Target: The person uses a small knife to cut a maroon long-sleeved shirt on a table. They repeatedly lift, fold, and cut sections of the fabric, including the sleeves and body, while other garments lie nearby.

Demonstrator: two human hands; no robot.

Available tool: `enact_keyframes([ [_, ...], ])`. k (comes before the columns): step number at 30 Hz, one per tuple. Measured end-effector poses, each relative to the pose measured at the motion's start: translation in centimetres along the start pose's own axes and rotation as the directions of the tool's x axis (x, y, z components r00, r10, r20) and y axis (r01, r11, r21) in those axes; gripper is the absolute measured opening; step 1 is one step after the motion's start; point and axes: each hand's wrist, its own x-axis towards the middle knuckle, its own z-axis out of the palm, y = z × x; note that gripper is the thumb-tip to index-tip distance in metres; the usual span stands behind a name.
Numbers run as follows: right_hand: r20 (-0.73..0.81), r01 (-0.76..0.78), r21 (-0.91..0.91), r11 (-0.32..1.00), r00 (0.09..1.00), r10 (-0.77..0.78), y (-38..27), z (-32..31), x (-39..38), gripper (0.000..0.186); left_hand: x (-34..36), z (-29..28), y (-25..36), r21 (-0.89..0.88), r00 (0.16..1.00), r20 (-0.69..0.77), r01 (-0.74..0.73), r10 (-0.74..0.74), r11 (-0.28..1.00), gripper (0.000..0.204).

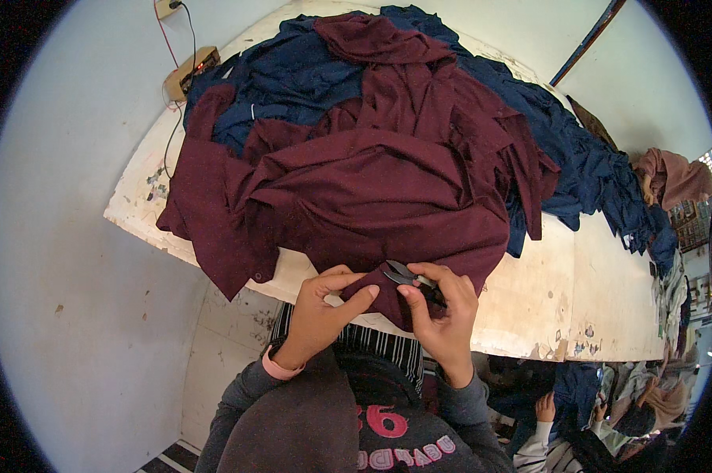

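A maroon garment (372, 189) is spread in folds over the near part of the wooden table (529, 299). My left hand (324, 311) pinches a piece of its near edge between thumb and fingers. My right hand (443, 307) is closed around small dark thread snips (399, 272), whose blades lie at that same edge, just right of my left fingertips. Whether the blades touch thread or cloth is too small to tell.
Navy garments (269, 59) are heaped behind and right of the maroon one. A power strip (198, 67) with cables sits at the back left wall. A co-worker's hand (544, 406) shows below the table at right, among piled clothes. A brown cloth (671, 177) lies at far right.
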Motion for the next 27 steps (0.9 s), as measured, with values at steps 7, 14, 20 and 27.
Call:
enact_keyframes([
  [7, -0.006, 0.110, -0.107, 0.988, 0.994, -0.112, 0.1, -0.4, 0.2, 0.022, 0.1, 0.4, -0.1, 0.385, 0.963, -0.083, -0.206, 0.256, 0.900, 0.023],
  [14, -0.006, 0.143, -0.174, 0.974, 0.989, -0.146, 0.2, -0.3, 0.1, 0.020, 0.2, 0.9, -0.5, 0.584, 0.916, -0.037, -0.305, 0.400, 0.753, 0.028],
  [20, -0.044, 0.130, -0.233, 0.964, 0.989, -0.144, 0.0, -0.8, -0.6, 0.020, 0.2, 1.2, -0.6, 0.779, 0.820, 0.002, -0.360, 0.572, 0.513, 0.036],
  [27, -0.059, 0.126, -0.212, 0.969, 0.988, -0.141, 0.0, -0.7, -0.9, 0.020, 0.2, 1.5, -0.5, 0.795, 0.790, 0.036, -0.394, 0.613, 0.461, 0.038],
])
